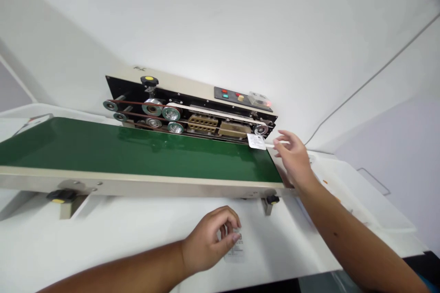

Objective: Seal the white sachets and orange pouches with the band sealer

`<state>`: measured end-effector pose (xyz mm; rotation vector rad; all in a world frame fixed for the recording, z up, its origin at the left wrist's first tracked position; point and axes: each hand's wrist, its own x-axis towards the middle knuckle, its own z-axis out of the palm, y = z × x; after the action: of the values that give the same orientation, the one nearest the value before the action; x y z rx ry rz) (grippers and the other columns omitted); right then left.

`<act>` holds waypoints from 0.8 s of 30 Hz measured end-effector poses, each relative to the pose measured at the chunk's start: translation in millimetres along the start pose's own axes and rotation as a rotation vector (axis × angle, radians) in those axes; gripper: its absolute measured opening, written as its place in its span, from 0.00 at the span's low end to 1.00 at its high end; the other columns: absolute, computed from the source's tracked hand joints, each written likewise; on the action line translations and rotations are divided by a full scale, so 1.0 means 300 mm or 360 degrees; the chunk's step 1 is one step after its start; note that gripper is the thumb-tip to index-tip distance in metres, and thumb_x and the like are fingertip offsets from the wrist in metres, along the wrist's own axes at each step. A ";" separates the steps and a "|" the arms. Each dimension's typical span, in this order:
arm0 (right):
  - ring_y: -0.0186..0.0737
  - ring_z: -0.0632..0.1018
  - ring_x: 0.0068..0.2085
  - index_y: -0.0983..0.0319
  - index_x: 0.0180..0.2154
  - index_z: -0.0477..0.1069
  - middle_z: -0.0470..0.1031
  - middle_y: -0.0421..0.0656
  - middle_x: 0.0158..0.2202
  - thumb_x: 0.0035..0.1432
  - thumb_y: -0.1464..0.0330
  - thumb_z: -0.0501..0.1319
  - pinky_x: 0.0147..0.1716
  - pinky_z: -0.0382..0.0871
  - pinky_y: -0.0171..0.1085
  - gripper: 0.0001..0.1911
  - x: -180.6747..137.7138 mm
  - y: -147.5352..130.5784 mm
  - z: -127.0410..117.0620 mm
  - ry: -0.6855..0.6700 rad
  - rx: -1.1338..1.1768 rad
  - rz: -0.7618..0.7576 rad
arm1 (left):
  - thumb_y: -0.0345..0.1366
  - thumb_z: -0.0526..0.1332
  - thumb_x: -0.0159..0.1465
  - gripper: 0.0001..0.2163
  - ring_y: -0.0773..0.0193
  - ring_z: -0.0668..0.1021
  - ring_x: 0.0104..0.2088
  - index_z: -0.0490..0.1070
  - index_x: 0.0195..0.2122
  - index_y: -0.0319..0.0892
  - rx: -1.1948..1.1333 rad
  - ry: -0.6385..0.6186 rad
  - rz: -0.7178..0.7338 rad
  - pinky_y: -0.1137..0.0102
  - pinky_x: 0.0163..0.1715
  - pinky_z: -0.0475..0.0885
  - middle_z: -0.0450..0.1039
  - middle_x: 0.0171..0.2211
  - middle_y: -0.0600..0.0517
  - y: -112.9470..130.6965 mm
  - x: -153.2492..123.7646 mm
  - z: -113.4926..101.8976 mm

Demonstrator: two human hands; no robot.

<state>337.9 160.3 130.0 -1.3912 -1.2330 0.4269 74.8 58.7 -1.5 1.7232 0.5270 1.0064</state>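
Observation:
A band sealer [192, 100] stands at the back of a white table [113, 238], with a green conveyor belt [137, 151] in front of it. My right hand [292, 158] is at the belt's right end, fingers spread, next to a small clear packet with a white label [256, 141] that sits at the sealer's intake. My left hand [211, 240] rests on the table in front of the belt, fingers curled onto another small clear labelled packet [235, 249] lying flat.
The sealer's control panel [240, 97] with red and green buttons is on top at the right. Black knobs [273, 200] sit under the belt frame. A white tray [360, 201] lies to the right. A grey cable [371, 78] runs up the wall.

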 end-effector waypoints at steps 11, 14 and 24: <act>0.50 0.80 0.49 0.55 0.58 0.72 0.81 0.48 0.48 0.64 0.72 0.60 0.50 0.77 0.51 0.21 -0.601 0.173 -0.003 -0.1385 -0.0466 -0.0843 | 0.68 0.59 0.60 0.31 0.65 0.66 0.13 0.68 0.19 0.44 -0.0577 -0.1301 -0.0762 0.71 0.13 0.61 0.65 0.13 0.53 0.036 0.015 -0.058; 0.60 0.66 0.67 0.60 0.67 0.62 0.65 0.55 0.67 0.58 0.65 0.68 0.62 0.67 0.58 0.37 -0.665 0.232 0.058 -0.1356 -0.0642 -0.0715 | 0.69 0.68 0.49 0.31 0.63 0.66 0.11 0.68 0.16 0.44 -0.0804 -0.1852 -0.0974 0.69 0.10 0.61 0.63 0.10 0.54 0.017 0.018 -0.072; 0.56 0.72 0.61 0.53 0.67 0.61 0.71 0.52 0.59 0.59 0.63 0.68 0.61 0.68 0.57 0.36 -0.695 0.303 0.091 -0.1250 -0.0433 -0.0826 | 0.60 0.71 0.46 0.26 0.66 0.61 0.08 0.66 0.11 0.42 -0.1552 -0.1344 -0.1105 0.69 0.07 0.50 0.62 0.10 0.50 0.023 0.011 -0.068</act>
<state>274.6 19.5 -39.3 -1.0737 -2.2945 0.4623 59.1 69.7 8.5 0.8151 0.0119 -0.0619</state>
